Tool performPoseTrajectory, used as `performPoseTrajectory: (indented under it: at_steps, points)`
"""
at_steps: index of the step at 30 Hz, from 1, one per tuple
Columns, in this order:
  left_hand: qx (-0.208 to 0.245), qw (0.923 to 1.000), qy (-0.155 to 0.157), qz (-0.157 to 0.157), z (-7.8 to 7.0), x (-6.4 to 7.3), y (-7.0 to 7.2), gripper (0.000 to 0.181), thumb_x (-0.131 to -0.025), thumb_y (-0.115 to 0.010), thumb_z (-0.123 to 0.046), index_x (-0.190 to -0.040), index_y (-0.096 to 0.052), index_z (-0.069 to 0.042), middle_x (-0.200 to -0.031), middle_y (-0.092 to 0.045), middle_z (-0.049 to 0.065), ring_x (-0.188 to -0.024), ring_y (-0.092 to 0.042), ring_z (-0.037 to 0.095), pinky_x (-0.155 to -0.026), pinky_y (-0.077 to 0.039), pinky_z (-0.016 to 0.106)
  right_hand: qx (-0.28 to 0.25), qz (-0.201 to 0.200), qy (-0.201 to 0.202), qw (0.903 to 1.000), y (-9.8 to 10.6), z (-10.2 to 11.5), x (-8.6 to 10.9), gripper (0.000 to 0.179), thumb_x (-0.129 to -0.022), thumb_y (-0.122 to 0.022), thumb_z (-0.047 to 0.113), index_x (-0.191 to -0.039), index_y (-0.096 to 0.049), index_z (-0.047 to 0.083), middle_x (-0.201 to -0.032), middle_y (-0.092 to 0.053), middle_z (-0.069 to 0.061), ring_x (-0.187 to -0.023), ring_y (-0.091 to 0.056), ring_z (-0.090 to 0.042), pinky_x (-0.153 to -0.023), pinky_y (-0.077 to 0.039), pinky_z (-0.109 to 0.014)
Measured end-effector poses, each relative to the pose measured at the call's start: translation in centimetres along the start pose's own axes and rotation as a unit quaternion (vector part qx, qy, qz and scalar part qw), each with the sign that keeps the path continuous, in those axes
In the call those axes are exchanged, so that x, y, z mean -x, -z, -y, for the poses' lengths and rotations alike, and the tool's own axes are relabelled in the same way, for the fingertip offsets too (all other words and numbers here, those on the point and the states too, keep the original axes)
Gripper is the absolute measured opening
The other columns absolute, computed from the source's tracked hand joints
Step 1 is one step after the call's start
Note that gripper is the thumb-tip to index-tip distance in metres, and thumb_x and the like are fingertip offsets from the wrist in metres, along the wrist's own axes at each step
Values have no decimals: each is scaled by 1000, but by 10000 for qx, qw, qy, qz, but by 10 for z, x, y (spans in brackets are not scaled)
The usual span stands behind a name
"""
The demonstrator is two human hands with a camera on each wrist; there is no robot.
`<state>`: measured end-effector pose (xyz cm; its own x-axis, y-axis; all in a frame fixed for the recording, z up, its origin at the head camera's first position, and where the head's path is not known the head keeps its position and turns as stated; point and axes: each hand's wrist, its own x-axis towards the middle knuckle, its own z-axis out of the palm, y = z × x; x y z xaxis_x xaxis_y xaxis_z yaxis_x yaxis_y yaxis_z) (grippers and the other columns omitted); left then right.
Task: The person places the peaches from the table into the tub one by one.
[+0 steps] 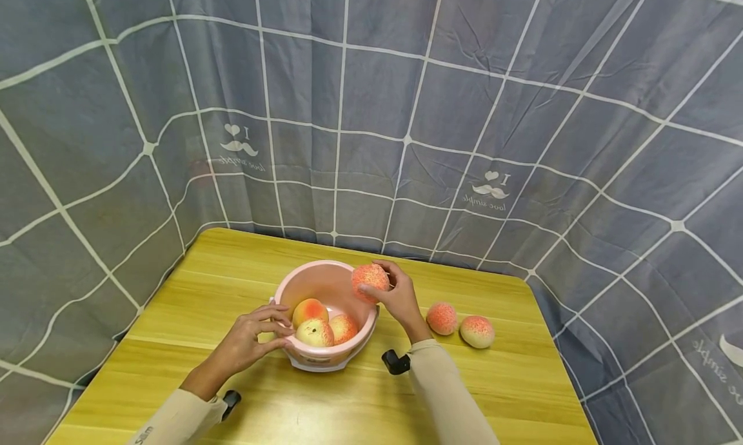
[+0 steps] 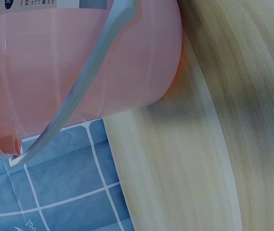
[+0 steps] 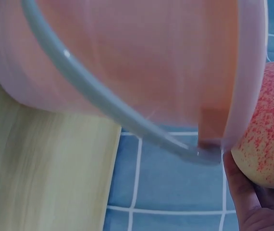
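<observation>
A pink bucket [image 1: 307,280] with a grey handle [image 2: 74,98] stands on the wooden table. Inside it lie an orange-yellow peach [image 1: 309,311], a pale yellow peach [image 1: 315,333] and a red-and-yellow peach [image 1: 343,329]. My left hand [image 1: 248,340] grips the bucket's left rim, fingers over the edge and thumb lower on the near side. At the right rim, my right hand [image 1: 400,298] holds a speckled red peach [image 1: 370,282] between thumb and fingers. The right wrist view shows this speckled peach [image 3: 269,130] just beyond the bucket's rim.
Right of the bucket, a red peach [image 1: 442,318] and a red-and-cream peach [image 1: 477,331] lie side by side on the table [image 1: 232,264]. A grey curtain [image 1: 371,155] with white grid lines hangs behind the table and along both sides.
</observation>
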<state>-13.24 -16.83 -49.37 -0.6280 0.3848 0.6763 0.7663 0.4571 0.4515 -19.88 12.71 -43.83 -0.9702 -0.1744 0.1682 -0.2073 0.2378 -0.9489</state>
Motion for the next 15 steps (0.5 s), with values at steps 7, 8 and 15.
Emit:
performPoseTrajectory:
  at_steps: [7, 8, 15]
  points:
    - [-14, 10000, 35, 65, 2, 1, -1, 29, -57, -86, 1, -81, -76, -12, -96, -68, -2, -102, -62, 40, -113, -28, 13, 60, 179, -49, 9998, -9, -17, -14, 57, -80, -81, 13, -130, -56, 4, -121, -60, -16, -101, -62, -24, -84, -59, -33]
    - [-10, 10000, 44, 82, 3, 2, -1, 28, -58, -86, 0, -81, -76, -12, -95, -68, -2, -102, -62, 40, -113, -28, 12, 62, 194, -36, 9998, -10, -17, -15, 57, -79, -81, 14, -130, -57, 4, -121, -61, -15, -102, -62, -24, -85, -59, -33]
    - [-5, 9999, 56, 136, 3, 2, -1, 28, -58, -86, -1, -82, -77, -12, -94, -68, 1, -102, -62, 41, -113, -26, 11, -58, 404, 28, 9992, -18, -17, -21, 58, -77, -83, 14, -128, -58, 6, -119, -61, -14, -104, -62, -25, -87, -59, -34]
